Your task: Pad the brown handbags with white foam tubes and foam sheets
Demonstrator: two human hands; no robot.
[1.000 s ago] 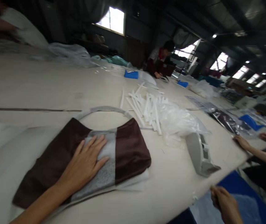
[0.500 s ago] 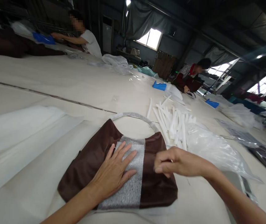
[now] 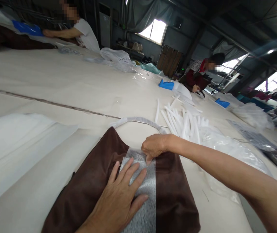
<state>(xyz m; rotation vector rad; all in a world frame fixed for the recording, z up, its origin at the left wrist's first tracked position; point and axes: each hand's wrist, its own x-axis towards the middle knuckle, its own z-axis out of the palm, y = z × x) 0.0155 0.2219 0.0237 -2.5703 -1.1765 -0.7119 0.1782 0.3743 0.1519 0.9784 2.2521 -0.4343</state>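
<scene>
A dark brown handbag (image 3: 174,191) lies flat before me, its curved handle (image 3: 138,120) wrapped in whitish material. Down its middle runs a pale, speckled, thin sheet strip (image 3: 150,184). My left hand (image 3: 119,191) rests flat on the strip and the brown panel beside it, fingers spread. At the strip's upper end, just below the handle opening, my right hand (image 3: 155,145) is closed with its thumb pointing down. Its curled fingers are turned away, so whatever they may grip is hidden.
White foam-like tubes (image 3: 177,119) are heaped beyond the bag, with clear plastic bags (image 3: 230,152) to the right. Translucent sheets (image 3: 27,161) cover the left. Blue pieces (image 3: 166,84) lie farther off. Two co-workers, one in a white shirt (image 3: 87,35), work across the table.
My right hand has moved left and away from me, from over the right brown panel to the strip's upper end. My left hand stays flat on the strip. The view has come closer.
</scene>
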